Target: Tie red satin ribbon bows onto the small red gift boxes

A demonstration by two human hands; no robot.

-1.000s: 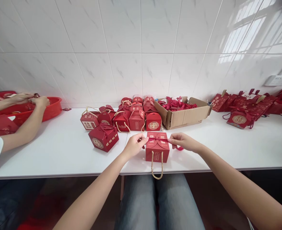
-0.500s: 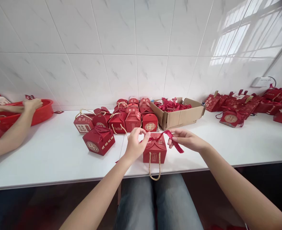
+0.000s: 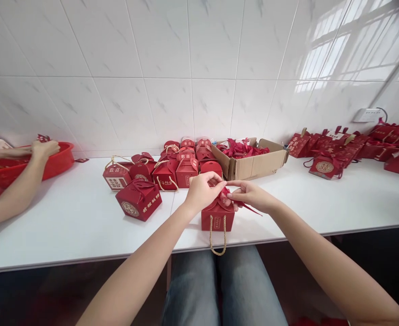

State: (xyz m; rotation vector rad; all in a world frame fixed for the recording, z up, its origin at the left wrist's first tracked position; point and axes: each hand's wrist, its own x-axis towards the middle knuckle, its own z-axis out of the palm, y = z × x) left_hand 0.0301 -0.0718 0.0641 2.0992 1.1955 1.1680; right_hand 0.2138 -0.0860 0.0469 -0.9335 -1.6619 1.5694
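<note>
My left hand (image 3: 204,192) has thumb and fingers drawn close together over the box top; I cannot tell whether they grip anything. My right hand (image 3: 250,197) is narrow, fingers closed on the red ribbon (image 3: 253,209), whose tail runs lengthwise towards four o'clock. Under both hands the red box (image 3: 217,222) sits near the table's front edge, its printed panel facing me at six o'clock, rope handle (image 3: 217,246) hanging the same way; I cannot tell its long axis. From it, a cardboard carton (image 3: 258,167) stands at one o'clock, another red box (image 3: 139,199) at nine.
</note>
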